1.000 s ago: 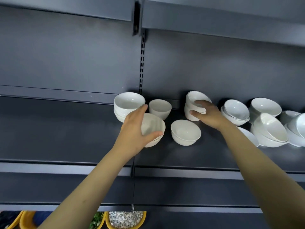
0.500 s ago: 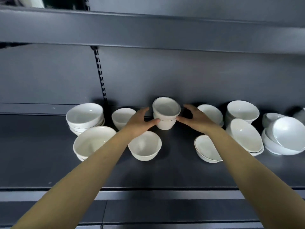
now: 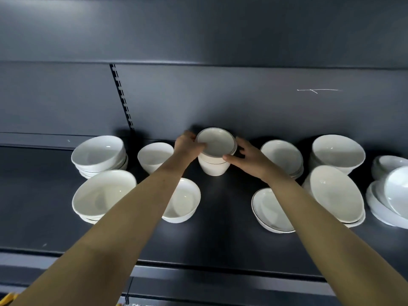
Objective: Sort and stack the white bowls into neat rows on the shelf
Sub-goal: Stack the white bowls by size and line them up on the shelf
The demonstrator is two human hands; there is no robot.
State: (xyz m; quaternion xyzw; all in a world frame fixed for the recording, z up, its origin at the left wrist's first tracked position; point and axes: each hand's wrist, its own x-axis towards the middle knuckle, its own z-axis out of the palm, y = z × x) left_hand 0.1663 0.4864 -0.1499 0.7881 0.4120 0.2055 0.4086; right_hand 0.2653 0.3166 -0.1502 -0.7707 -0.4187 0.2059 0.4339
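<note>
Both hands have closed on the centre stack (image 3: 215,167) since the earlier frame (head view, the only one); its top bowl (image 3: 215,141) now tips toward you.

- Grip: your left hand (image 3: 187,146) curls on the left rim, your right hand (image 3: 249,157) clasps the right.
- Location: far middle of the shelf (image 3: 220,239).
- Step, judged: seating this bowl. Next: level it, release, fetch the loose bowl (image 3: 183,199) nearer you.
- Writing: none legible, only a pale scratch (image 3: 318,91).

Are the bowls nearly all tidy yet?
Roughly halfway, I'd guess. Done: back-left stack and front-left stack sit nested. In hand: left hand and right hand grip the small stack at the back, its top bowl tilted. Left: tilted bowls on the right and loose single bowls.
</note>
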